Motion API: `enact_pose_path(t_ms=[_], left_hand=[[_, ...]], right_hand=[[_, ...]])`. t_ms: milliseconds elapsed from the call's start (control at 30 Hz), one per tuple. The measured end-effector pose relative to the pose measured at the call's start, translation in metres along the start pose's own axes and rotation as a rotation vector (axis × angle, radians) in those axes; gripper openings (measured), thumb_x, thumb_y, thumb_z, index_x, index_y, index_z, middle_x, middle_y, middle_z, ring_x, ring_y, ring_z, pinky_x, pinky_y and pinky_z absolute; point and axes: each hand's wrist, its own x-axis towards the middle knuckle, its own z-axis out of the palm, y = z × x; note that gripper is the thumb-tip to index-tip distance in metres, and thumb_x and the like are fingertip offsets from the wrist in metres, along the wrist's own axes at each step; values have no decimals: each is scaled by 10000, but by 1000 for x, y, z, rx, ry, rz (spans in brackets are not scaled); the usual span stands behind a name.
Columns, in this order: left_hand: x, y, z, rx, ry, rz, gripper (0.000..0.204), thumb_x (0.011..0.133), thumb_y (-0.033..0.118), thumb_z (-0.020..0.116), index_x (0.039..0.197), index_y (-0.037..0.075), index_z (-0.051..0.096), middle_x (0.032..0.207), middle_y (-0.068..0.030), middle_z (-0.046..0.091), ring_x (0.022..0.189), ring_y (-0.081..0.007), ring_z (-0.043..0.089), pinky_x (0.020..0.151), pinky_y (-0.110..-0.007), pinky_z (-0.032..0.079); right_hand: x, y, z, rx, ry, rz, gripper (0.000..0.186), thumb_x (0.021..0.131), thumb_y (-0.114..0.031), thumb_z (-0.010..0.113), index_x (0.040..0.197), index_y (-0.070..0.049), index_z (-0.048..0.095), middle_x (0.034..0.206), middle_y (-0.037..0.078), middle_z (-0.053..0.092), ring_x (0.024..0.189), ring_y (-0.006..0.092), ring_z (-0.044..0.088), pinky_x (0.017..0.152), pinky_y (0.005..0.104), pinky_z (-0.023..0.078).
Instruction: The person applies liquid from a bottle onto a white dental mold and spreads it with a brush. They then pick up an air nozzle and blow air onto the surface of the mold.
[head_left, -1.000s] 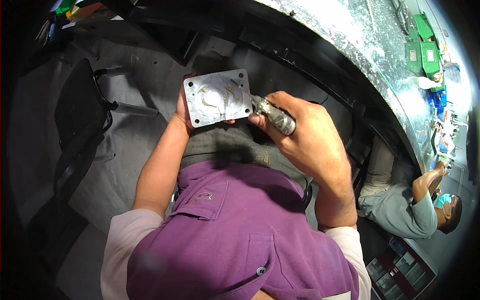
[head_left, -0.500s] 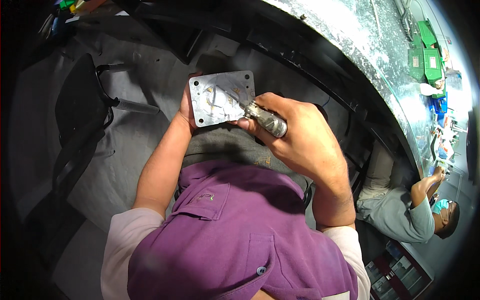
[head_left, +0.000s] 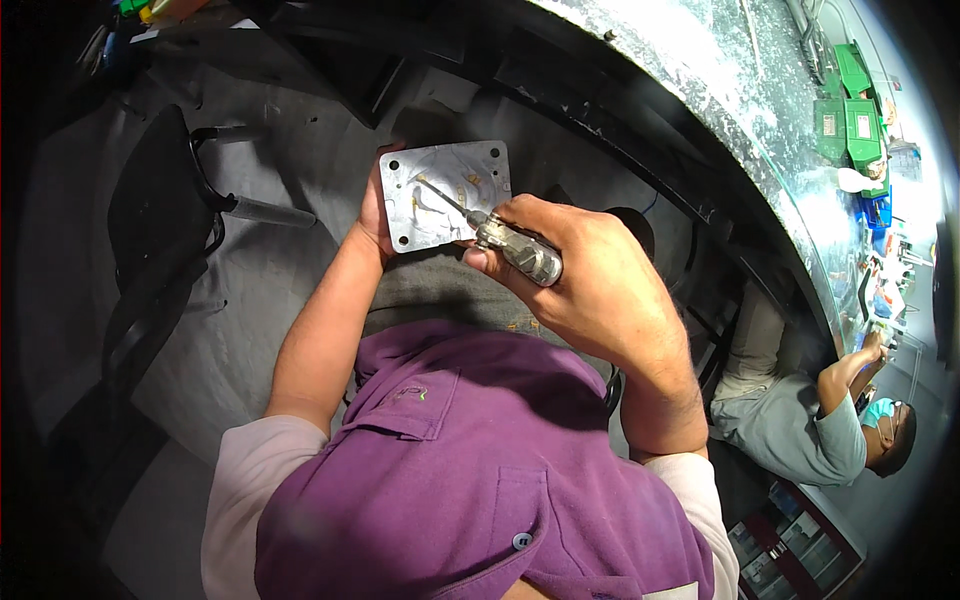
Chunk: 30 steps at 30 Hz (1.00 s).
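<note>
My left hand grips a squarish silver metal plate by its left side, with the fingers hidden behind it. The plate has round holes near its corners, raised shapes in the middle and a few yellowish marks. In my right hand is a small grey die grinder, its body wrapped by the fingers. Its thin bit points up and left over the plate's face, the tip close to a yellowish mark near the upper left. Whether the tip touches the metal I cannot tell.
A glass-topped bench with pale dust curves along the upper right. Green bins stand on its far side. A black chair is at the left. Another person in grey sits at the right, wearing a mask.
My right hand and the die grinder have shifted slightly left, and the bit now reaches toward the plate's upper left. The plate and my left hand have barely moved.
</note>
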Motion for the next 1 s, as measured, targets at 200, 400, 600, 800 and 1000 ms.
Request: enact_pose_path(t_ms=[200,400,600,800,1000], left_hand=[[0,0,1,27,4,8,788,945,644,436,1388,6,565,1336,-191,637,1192,-364,641,1030,-512,519],[-1,-1,1,5,-10,-6,784,936,641,455,1375,1,576,1325,-189,645,1182,-360,648,1029,-503,522],[1,-1,0,45,23,20,777,933,636,465,1357,-2,589,1309,-183,657,1169,-352,656,1023,-500,526],[0,-1,0,49,11,15,771,937,634,461,1354,0,593,1302,-183,661,1164,-352,660,1017,-497,531],[-2,-2,1,27,4,25,784,940,642,452,1378,4,577,1323,-187,650,1173,-358,657,1015,-497,534]], right_hand=[[-1,1,4,-4,25,-23,417,886,-394,778,1036,-13,699,839,179,702,759,366,699,665,413,528],[-1,0,8,7,29,-28,414,887,-391,778,1033,-11,700,834,178,701,743,360,697,660,411,529],[-1,0,7,19,14,-23,404,885,-382,781,1037,-15,706,833,175,704,748,354,704,655,401,534],[-2,-2,2,20,-54,-8,377,902,-370,756,1027,-18,701,853,176,710,802,368,708,693,430,549],[-7,1,0,11,-84,-43,378,903,-376,753,1025,-22,702,851,172,711,789,368,707,687,434,549]])
